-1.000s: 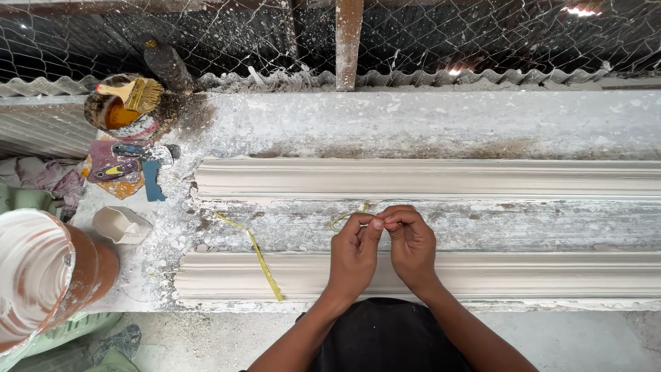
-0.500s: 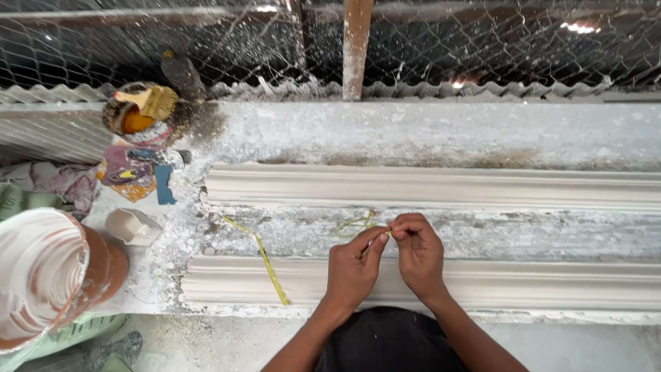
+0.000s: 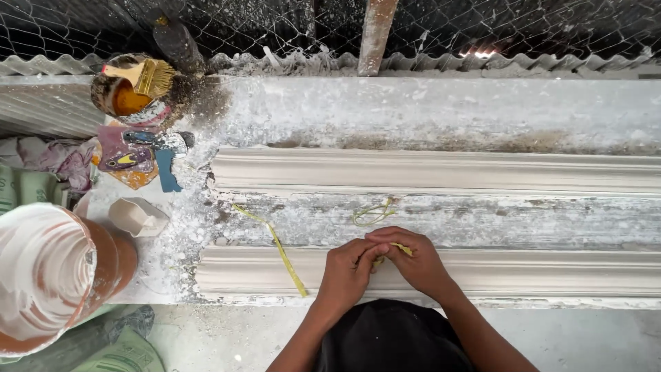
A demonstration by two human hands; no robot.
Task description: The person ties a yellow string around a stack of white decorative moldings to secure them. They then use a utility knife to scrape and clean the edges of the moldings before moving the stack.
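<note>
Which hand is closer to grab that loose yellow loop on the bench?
Probably the right hand. It sits nearer the looped yellow tape; the left hand is lower. Both pinch the same tape over the near plaster moulding.

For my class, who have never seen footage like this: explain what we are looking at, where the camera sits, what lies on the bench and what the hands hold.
A person wears the camera on their head, so you look down on their own two bare hands. The left hand and right hand meet over the near moulding, pinching a yellow tape that trails across the dusty bench. A second moulding lies behind. At the left stand a bucket, a small cup and a tin with a brush.
</note>
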